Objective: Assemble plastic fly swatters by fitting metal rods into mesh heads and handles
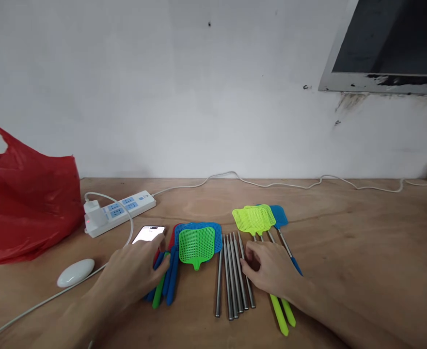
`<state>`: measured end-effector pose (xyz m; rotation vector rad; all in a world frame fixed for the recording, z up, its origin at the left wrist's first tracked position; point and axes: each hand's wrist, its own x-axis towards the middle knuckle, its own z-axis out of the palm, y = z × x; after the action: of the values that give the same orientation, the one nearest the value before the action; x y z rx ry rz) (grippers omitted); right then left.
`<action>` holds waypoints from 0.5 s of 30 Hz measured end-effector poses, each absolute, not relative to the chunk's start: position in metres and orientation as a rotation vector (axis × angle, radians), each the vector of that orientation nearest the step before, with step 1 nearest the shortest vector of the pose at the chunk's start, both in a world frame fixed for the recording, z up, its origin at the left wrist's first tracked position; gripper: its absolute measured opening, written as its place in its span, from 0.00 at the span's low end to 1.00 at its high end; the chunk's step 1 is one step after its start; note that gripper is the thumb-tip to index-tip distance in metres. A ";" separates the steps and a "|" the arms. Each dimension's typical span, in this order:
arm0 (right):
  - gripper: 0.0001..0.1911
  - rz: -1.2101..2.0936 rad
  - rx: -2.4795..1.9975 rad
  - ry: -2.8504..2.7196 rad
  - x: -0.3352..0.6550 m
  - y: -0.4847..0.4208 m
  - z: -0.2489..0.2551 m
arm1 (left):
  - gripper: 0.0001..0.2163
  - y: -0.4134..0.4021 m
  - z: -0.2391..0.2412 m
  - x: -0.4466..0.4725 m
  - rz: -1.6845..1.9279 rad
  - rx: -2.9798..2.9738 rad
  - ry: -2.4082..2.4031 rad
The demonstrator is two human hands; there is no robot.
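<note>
My left hand (pixel 135 274) reaches forward with fingers stretched out, its fingertips at the lit phone (pixel 149 233) and over a bunch of blue and green handles (pixel 167 283). Beside it lies a stack of loose swatter heads, a green one (pixel 197 246) on top of blue ones. Several bare metal rods (pixel 231 281) lie side by side in the middle. My right hand (pixel 271 271) rests on the wood with fingers curled, fingertips touching the rods. Under and behind it lie assembled fly swatters (pixel 257 219) with yellow-green and blue heads.
A red plastic bag (pixel 24 206) stands at the left. A white power strip (pixel 120 209) with a plugged charger and cables lies behind the phone. A white oval object (pixel 75 272) sits near the left front. A white cable (pixel 308 183) runs along the wall.
</note>
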<state>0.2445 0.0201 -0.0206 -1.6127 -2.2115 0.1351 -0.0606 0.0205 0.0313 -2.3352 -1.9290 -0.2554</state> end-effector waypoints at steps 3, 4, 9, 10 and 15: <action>0.09 0.125 -1.632 -2.211 0.243 0.020 -0.019 | 0.07 0.018 0.022 -0.067 -0.230 -2.337 -1.906; 0.08 0.129 -1.632 -2.212 0.243 0.020 -0.019 | 0.08 0.017 0.019 -0.067 -0.210 -2.354 -1.907; 0.10 0.133 -1.636 -2.209 0.244 0.021 -0.021 | 0.11 0.018 0.016 -0.065 -0.090 -2.340 -1.920; 0.10 0.129 -1.637 -2.209 0.244 0.021 -0.022 | 0.12 0.019 0.017 -0.063 -0.070 -2.327 -1.923; 0.11 0.127 -1.646 -2.193 0.244 0.021 -0.023 | 0.14 0.019 0.027 -0.051 0.125 -2.313 -2.037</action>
<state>0.2437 0.0214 -0.0228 -1.6456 -2.1926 0.1275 -0.0512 0.0188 0.0268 -2.3129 -2.0365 0.1249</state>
